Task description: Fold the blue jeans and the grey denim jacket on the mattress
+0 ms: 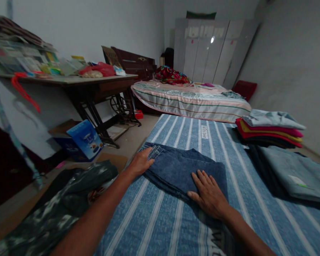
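A folded pair of dark blue jeans (pixel 176 170) lies on the blue-and-white striped bed cover (pixel 170 133), its gathered waistband toward the left. My left hand (pixel 141 163) is closed on the waistband end, thumb and index finger showing and the other fingers mostly hidden. Flat on the folded legs near their right end rests my right hand (pixel 209 193), its fingers slightly spread and nothing in its grasp.
To the right stand a stack of coloured folded clothes (pixel 269 131) and folded pale-blue garments (pixel 298 174). Camouflage clothing (pixel 77 195) lies low at left, near a blue box (pixel 84 140). A sewing-machine table (pixel 96 80) and another bed (pixel 192 99) are farther back.
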The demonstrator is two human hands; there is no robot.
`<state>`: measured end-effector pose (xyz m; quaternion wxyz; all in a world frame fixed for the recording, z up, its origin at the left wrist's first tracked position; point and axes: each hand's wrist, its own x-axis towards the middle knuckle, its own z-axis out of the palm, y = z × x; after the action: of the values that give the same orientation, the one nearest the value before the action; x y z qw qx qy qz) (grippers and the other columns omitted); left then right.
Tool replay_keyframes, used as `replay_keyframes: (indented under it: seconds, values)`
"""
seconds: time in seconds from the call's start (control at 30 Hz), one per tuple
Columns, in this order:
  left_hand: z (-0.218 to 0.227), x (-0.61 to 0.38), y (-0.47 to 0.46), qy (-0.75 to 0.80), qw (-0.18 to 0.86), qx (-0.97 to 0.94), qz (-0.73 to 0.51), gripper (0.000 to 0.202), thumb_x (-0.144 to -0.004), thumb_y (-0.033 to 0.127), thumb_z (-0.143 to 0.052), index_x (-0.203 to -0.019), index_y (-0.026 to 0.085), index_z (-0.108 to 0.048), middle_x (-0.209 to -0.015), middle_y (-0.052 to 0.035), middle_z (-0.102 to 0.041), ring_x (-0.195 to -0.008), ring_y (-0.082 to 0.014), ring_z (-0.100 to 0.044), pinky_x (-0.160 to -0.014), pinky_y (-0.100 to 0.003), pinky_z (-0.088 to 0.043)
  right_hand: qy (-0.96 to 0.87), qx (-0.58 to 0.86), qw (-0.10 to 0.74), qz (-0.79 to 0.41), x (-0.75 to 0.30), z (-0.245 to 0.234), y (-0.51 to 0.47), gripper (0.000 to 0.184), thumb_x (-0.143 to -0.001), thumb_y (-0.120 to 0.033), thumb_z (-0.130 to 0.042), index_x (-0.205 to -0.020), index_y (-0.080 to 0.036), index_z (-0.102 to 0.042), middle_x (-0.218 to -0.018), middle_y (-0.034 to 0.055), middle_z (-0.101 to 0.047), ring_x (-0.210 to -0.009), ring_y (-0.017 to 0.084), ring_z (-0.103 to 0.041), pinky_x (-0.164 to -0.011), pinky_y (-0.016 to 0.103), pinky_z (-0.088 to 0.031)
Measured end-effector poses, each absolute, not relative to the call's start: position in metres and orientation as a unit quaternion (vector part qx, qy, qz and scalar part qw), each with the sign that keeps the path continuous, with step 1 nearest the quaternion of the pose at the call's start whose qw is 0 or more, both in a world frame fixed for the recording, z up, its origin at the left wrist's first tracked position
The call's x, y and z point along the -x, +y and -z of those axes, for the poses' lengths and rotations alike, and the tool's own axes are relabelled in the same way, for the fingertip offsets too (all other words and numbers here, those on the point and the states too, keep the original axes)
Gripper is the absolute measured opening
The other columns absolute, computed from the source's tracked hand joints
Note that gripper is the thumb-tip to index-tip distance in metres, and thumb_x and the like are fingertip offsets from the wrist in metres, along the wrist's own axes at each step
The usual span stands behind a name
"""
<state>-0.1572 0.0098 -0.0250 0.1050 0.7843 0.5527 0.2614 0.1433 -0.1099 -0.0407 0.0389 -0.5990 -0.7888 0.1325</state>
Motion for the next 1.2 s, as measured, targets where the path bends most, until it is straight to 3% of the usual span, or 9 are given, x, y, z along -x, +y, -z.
replay_keyframes:
  seconds: [0.17, 0.4, 0.53, 0.63, 0.9, 1.2]
  values:
    - [0.034, 0.155, -0.002, 0.542, -0.028, -0.810, -0.222, 0.044, -0.082, 0.022, -0.050, -0.124, 0.009, -0.050, -0.125, -0.0181, -0.056, -0.119, -0.0281, -0.052, -0.101, -0.042, -0.042, -0.790, 0.597, 0.034, -0.139, -0.144, 0.041, -0.110, 0.082, -0.087, -0.072, -0.020, -0.148, -0.016, -0.026, -0.153, 0.0147, -0.022, -0.142, 0.030, -0.014, -0.113, 0.049, -0.014]
    - [0.024, 0.150, -0.013, 0.588, -0.120, -0.788, -0.138, 0.024, -0.087, 0.029, -0.051, -0.105, 0.016, -0.060, -0.111, -0.0137, -0.063, -0.104, -0.0303, -0.058, -0.088, -0.044, -0.047, -0.790, 0.595, 0.029, -0.143, -0.142, 0.037, -0.111, 0.082, -0.088, -0.071, -0.021, -0.148, -0.015, -0.026, -0.153, 0.0158, -0.021, -0.142, 0.031, -0.014, -0.113, 0.048, -0.014]
    - [0.025, 0.138, -0.019, 0.582, -0.164, -0.785, -0.136, 0.028, -0.086, 0.022, -0.049, -0.110, 0.013, -0.060, -0.123, -0.0173, -0.059, -0.116, -0.0310, -0.053, -0.097, -0.045, -0.042, -0.788, 0.595, 0.034, -0.151, -0.142, 0.037, -0.111, 0.083, -0.087, -0.072, -0.021, -0.148, -0.016, -0.026, -0.153, 0.0156, -0.021, -0.142, 0.031, -0.014, -0.113, 0.048, -0.013]
    - [0.031, 0.125, -0.021, 0.534, -0.155, -0.819, -0.144, 0.032, -0.088, 0.020, -0.046, -0.116, 0.011, -0.059, -0.133, -0.0178, -0.054, -0.128, -0.0290, -0.044, -0.106, -0.044, -0.034, -0.789, 0.594, 0.036, -0.152, -0.143, 0.039, -0.111, 0.082, -0.087, -0.071, -0.020, -0.148, -0.015, -0.026, -0.153, 0.0156, -0.021, -0.142, 0.031, -0.013, -0.113, 0.049, -0.013]
    - [0.044, 0.123, -0.010, 0.518, -0.081, -0.848, -0.076, 0.052, -0.091, 0.044, -0.045, -0.129, 0.010, -0.052, -0.144, -0.0179, -0.041, -0.138, -0.0294, -0.030, -0.110, -0.048, -0.026, -0.792, 0.590, 0.036, -0.148, -0.144, 0.039, -0.111, 0.082, -0.088, -0.071, -0.020, -0.148, -0.014, -0.026, -0.153, 0.0167, -0.021, -0.141, 0.032, -0.014, -0.113, 0.049, -0.013]
    - [0.050, 0.125, -0.009, 0.507, -0.085, -0.854, -0.081, 0.052, -0.091, 0.045, -0.043, -0.129, 0.012, -0.053, -0.145, -0.0168, -0.040, -0.139, -0.0284, -0.028, -0.111, -0.047, -0.023, -0.790, 0.591, 0.034, -0.160, -0.143, 0.037, -0.110, 0.083, -0.088, -0.071, -0.019, -0.148, -0.014, -0.024, -0.153, 0.0169, -0.019, -0.142, 0.032, -0.013, -0.113, 0.050, -0.012]
